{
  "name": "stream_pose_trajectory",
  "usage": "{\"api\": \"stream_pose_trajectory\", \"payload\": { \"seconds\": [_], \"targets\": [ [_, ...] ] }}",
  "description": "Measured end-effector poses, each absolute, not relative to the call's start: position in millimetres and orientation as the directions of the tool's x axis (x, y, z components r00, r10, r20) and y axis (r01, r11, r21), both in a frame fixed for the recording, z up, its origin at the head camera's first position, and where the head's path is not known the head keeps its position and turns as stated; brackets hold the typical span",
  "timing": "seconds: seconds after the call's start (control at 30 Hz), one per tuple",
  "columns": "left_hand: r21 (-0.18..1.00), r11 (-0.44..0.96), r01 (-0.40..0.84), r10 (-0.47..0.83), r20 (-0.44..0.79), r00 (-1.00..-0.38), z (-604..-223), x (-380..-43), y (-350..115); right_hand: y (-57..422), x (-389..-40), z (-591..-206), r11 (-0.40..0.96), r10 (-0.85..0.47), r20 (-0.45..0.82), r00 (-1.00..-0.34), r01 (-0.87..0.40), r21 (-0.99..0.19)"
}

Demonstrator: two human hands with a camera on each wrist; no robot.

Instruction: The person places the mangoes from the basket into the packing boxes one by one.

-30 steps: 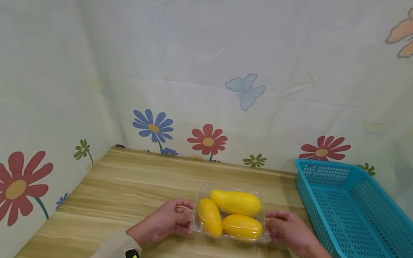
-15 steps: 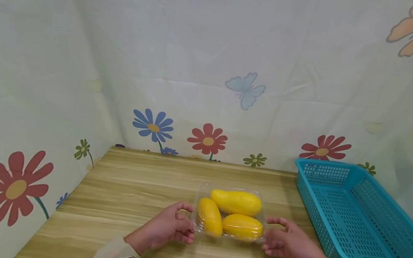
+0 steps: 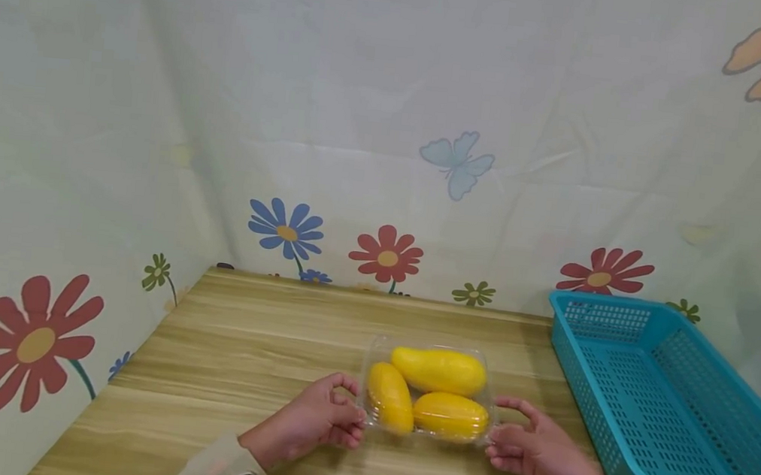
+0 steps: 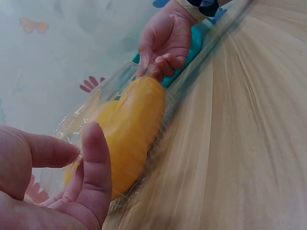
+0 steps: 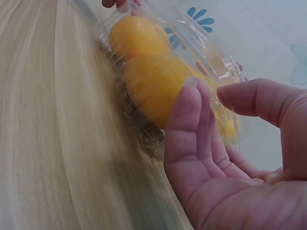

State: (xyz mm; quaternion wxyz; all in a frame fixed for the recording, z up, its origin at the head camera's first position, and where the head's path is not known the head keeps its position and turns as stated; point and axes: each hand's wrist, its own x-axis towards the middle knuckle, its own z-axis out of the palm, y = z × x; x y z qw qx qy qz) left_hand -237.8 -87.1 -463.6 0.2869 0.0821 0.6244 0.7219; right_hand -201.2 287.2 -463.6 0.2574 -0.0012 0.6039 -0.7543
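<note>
A clear plastic clamshell box [image 3: 371, 346] holds three yellow mangoes, two lengthwise ones, the back mango [image 3: 450, 372] and front mango [image 3: 452, 416], and a slanted mango [image 3: 390, 398] at the left. At the box's front left corner my left hand [image 3: 317, 420] pinches the rim between thumb and fingers. My right hand [image 3: 538, 451] does the same at the front right corner, its index finger raised along the side. In the left wrist view, the thumb [image 4: 55, 151] meets the plastic edge opposite a fingertip. The right wrist view has the right thumb [image 5: 254, 98] at the rim.
A blue perforated plastic basket [image 3: 640, 381] stands at the right of the wooden table [image 3: 263, 333], beyond my right hand. A curtain [image 3: 338, 98] printed with flowers and butterflies hangs behind and at the left.
My right hand has shifted slightly towards the front, its index finger lifting away from the others. The left hand has moved little. The box stays nearly in place; the head view has turned slightly.
</note>
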Motion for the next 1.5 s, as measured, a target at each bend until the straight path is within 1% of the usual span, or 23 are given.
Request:
{"api": "stream_pose_trajectory", "payload": {
  "seconds": [0.23,0.53,0.9,1.1,1.23,1.5],
  "targets": [
    [0.947,-0.072,-0.312,0.500,-0.236,-0.833,-462.1,-239.7,-86.3,282.5,-203.4,-461.8,-0.110,-0.367,-0.297,-0.882,0.358,-0.927],
    [0.946,-0.060,-0.319,0.500,-0.248,-0.830,-461.5,-241.3,-86.5,281.0,-203.6,-461.4,-0.109,-0.361,-0.312,-0.879,0.372,-0.922],
    [0.935,-0.068,-0.348,0.487,-0.273,-0.830,-462.8,-243.6,-85.3,278.3,-205.6,-459.7,-0.045,-0.326,-0.338,-0.883,0.372,-0.927],
    [0.921,-0.088,-0.379,0.483,-0.293,-0.825,-461.8,-244.3,-85.6,274.9,-205.2,-461.6,-0.063,-0.316,-0.338,-0.887,0.375,-0.925],
    [0.920,-0.089,-0.382,0.479,-0.297,-0.826,-461.7,-244.7,-85.3,273.4,-205.2,-461.0,-0.066,-0.295,-0.357,-0.886,0.392,-0.918],
    [0.922,-0.081,-0.380,0.471,-0.301,-0.829,-463.4,-246.0,-85.0,275.3,-205.5,-461.1,-0.066,-0.302,-0.361,-0.882,0.397,-0.916]
  ]
}}
